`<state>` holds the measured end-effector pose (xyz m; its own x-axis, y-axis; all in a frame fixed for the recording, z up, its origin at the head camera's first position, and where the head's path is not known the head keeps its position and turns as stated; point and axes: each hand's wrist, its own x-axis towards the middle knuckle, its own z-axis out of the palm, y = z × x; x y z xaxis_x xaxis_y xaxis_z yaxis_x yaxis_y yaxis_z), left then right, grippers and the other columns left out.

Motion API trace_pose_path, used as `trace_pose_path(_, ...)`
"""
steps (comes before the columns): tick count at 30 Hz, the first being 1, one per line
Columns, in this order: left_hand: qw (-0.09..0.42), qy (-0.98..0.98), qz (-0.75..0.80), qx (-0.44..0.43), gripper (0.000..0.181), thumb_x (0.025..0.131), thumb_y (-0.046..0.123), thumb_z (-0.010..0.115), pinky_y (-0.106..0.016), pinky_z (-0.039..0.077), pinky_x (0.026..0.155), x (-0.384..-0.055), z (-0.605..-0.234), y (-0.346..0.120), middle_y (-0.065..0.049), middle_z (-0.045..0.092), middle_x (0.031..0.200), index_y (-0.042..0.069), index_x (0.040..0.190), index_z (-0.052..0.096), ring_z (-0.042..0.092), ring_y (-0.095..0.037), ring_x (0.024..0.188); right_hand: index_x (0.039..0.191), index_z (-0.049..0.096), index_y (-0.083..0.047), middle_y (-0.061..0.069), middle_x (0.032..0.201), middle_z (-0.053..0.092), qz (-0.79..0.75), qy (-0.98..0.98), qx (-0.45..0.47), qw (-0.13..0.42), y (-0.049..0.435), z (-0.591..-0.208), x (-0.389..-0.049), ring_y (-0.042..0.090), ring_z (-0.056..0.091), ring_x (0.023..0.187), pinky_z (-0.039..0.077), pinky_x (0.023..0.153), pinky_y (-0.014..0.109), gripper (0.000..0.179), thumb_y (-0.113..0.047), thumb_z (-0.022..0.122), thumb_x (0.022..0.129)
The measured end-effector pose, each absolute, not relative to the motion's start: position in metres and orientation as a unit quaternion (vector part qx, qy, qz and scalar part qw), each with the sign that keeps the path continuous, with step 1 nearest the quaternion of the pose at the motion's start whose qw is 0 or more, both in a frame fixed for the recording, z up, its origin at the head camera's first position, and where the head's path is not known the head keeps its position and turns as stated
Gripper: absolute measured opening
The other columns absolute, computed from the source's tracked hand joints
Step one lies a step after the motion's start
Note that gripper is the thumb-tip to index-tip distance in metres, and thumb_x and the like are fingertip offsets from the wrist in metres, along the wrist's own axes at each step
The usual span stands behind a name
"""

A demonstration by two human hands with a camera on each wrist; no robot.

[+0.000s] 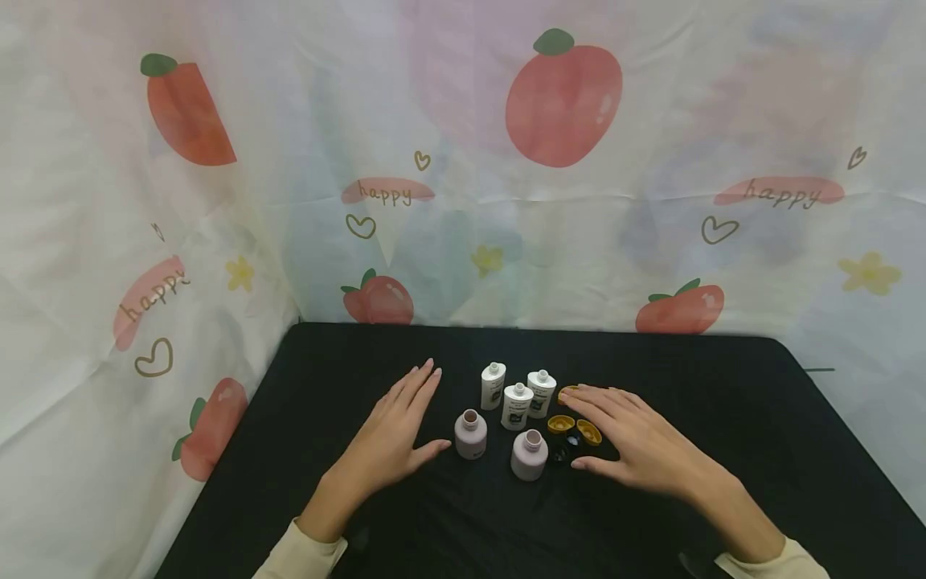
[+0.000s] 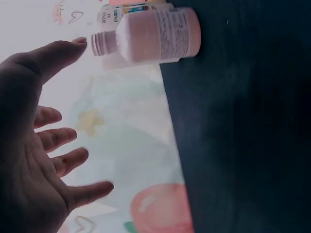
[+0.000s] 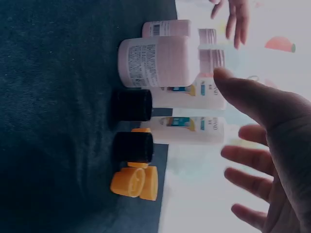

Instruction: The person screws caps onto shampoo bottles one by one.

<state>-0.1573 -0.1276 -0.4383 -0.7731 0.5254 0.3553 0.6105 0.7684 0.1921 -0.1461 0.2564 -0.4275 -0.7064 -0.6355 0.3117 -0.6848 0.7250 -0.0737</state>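
Observation:
Two uncapped pink bottles stand upright on the black table, one [image 1: 470,438] near my left thumb and the other [image 1: 529,458] further front. Behind them are three uncapped white bottles, one at the back [image 1: 493,388], one in the middle [image 1: 515,408] and one to the right [image 1: 541,396]. My left hand [image 1: 387,442] is spread left of the group and holds nothing. Over the caps' right side hovers my right hand [image 1: 637,442], fingers extended, also holding nothing. Orange-yellow caps [image 3: 128,182] and two black caps, one [image 3: 132,105] nearer the pink bottle, lie beside the bottles, partly under that hand.
The black table [image 1: 347,354] meets a white printed cloth [image 1: 463,104] at its back edge and left side. The bottles and caps are gathered closely near the table's middle, between both hands.

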Motion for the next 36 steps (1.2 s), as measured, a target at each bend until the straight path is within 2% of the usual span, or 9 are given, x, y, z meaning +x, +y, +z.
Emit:
trace_pose_path(3, 0.101, -0.921, -0.232, -0.295, 0.095, 0.086, 0.037, 0.083, -0.052, 0.044, 0.110, -0.160, -0.444, -0.126, -0.007, 0.027, 0.166, 0.010, 0.160, 0.030, 0.035, -0.029, 0.147, 0.139, 0.061, -0.015, -0.001, 0.135, 0.064, 0.110, -0.912, 0.372, 0.138, 0.257, -0.431, -0.149, 0.021, 0.061, 0.120, 0.050, 0.099, 0.051, 0.071, -0.044, 0.086, 0.079)
trace_pose_path(7, 0.044, -0.903, -0.326, -0.278, 0.090, 0.086, 0.030, 0.084, -0.053, 0.041, 0.112, -0.165, -0.453, -0.123, -0.009, 0.032, 0.163, 0.009, 0.157, 0.035, 0.034, -0.030, 0.147, 0.131, 0.066, -0.015, -0.005, 0.124, 0.068, 0.124, -0.903, 0.392, 0.125, 0.258, -0.440, -0.153, 0.017, 0.064, 0.111, 0.055, 0.092, 0.049, 0.057, -0.039, 0.085, 0.083)
trace_pose_path(9, 0.022, -0.891, -0.362, -0.273, 0.087, 0.086, 0.028, 0.084, -0.054, 0.041, 0.112, -0.167, -0.458, -0.121, -0.010, 0.034, 0.161, 0.009, 0.156, 0.037, 0.035, -0.030, 0.147, 0.130, 0.067, -0.016, -0.005, 0.124, 0.068, 0.131, -0.897, 0.406, 0.117, 0.258, -0.444, -0.155, 0.016, 0.064, 0.110, 0.056, 0.090, 0.048, 0.055, -0.038, 0.084, 0.084)
trace_pose_path(13, -0.016, -0.856, -0.443, -0.266, 0.081, 0.086, 0.023, 0.084, -0.053, 0.047, 0.107, -0.170, -0.467, -0.117, -0.013, 0.042, 0.154, 0.010, 0.153, 0.041, 0.044, -0.031, 0.140, 0.129, 0.068, -0.014, -0.003, 0.125, 0.068, 0.138, -0.882, 0.435, 0.119, 0.258, -0.454, -0.159, 0.016, 0.064, 0.111, 0.056, 0.088, 0.046, 0.055, -0.036, 0.085, 0.082)
trace_pose_path(15, -0.036, -0.837, -0.483, -0.255, 0.078, 0.086, 0.022, 0.084, -0.051, 0.050, 0.104, -0.171, -0.471, -0.114, -0.011, 0.044, 0.150, 0.012, 0.151, 0.043, 0.048, -0.030, 0.136, 0.128, 0.068, -0.014, -0.003, 0.125, 0.068, 0.140, -0.876, 0.445, 0.121, 0.257, -0.458, -0.161, 0.015, 0.064, 0.111, 0.056, 0.087, 0.045, 0.054, -0.036, 0.086, 0.082)
trace_pose_path(19, -0.070, -0.805, -0.544, -0.226, 0.074, 0.085, 0.018, 0.084, -0.050, 0.048, 0.107, -0.174, -0.479, -0.111, -0.008, 0.048, 0.147, 0.012, 0.148, 0.046, 0.051, -0.029, 0.133, 0.124, 0.069, -0.013, -0.003, 0.123, 0.068, 0.144, -0.870, 0.455, 0.125, 0.256, -0.465, -0.164, 0.016, 0.063, 0.110, 0.056, 0.087, 0.045, 0.053, -0.035, 0.088, 0.080)
trace_pose_path(26, -0.095, -0.771, -0.592, -0.215, 0.073, 0.085, 0.006, 0.082, -0.056, 0.044, 0.110, -0.179, -0.492, -0.102, -0.014, 0.049, 0.146, 0.005, 0.147, 0.044, 0.049, -0.036, 0.133, 0.120, 0.071, -0.012, 0.000, 0.120, 0.067, 0.143, -0.862, 0.469, 0.127, 0.254, -0.475, -0.169, 0.015, 0.060, 0.104, 0.054, 0.084, 0.041, 0.052, -0.031, 0.091, 0.075)
trace_pose_path(31, -0.104, -0.768, -0.596, -0.208, 0.079, 0.084, 0.002, 0.081, -0.056, 0.044, 0.110, -0.181, -0.503, -0.095, -0.015, 0.049, 0.145, 0.004, 0.150, 0.039, 0.049, -0.033, 0.132, 0.115, 0.072, -0.013, 0.002, 0.121, 0.066, 0.143, -0.861, 0.472, 0.122, 0.250, -0.478, -0.173, 0.015, 0.059, 0.104, 0.053, 0.083, 0.040, 0.047, -0.029, 0.091, 0.075)
trace_pose_path(36, -0.096, -0.774, -0.596, -0.190, 0.075, 0.083, 0.002, 0.083, -0.055, 0.046, 0.108, -0.180, -0.509, -0.088, -0.012, 0.054, 0.140, 0.001, 0.146, 0.044, 0.052, -0.030, 0.128, 0.110, 0.072, -0.015, 0.002, 0.120, 0.065, 0.136, -0.865, 0.467, 0.120, 0.249, -0.481, -0.175, 0.015, 0.059, 0.103, 0.053, 0.083, 0.041, 0.040, -0.028, 0.090, 0.077)
